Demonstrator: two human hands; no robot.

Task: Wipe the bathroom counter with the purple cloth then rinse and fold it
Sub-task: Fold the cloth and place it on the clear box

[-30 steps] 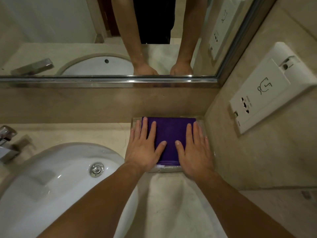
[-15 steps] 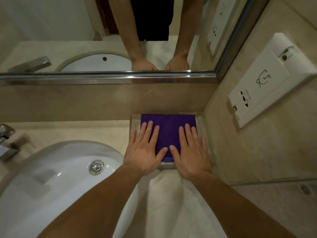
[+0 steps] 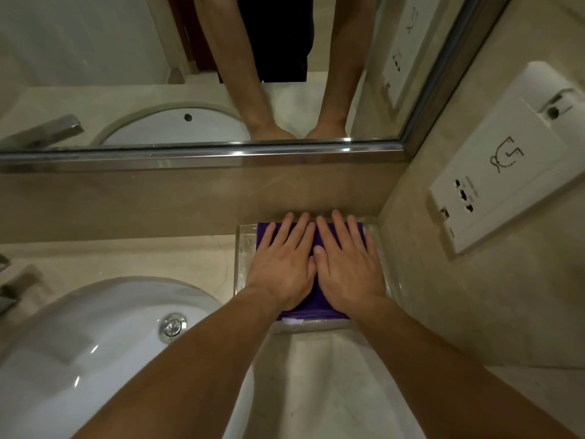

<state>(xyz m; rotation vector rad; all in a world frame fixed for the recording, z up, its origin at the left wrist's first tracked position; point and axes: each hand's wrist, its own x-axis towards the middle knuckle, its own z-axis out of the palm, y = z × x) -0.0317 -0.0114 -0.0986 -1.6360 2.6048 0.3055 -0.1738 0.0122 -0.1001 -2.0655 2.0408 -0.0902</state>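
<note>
Head view: both bare forearms reach forward from the bottom of the frame and meet side by side over the counter's back right corner. The left hand (image 3: 283, 267) and the right hand (image 3: 346, 267) lie palm down, flat, thumbs touching at the middle.

The purple cloth (image 3: 311, 307) is soft, folded into a rectangle, with a small white tag at its near edge. It sits in a clear, glossy rectangular tray (image 3: 245, 258) pushed against the back wall. The counter (image 3: 126, 258) is pale beige stone, smooth. A round white glazed sink (image 3: 95, 359) with a chrome drain (image 3: 172, 326) lies to the left.

All fingers are stretched straight and slightly spread, gripping nothing, pressing on the cloth; the fingertips reach its far edge. The mirror (image 3: 95, 58) above reflects both forearms.
</note>
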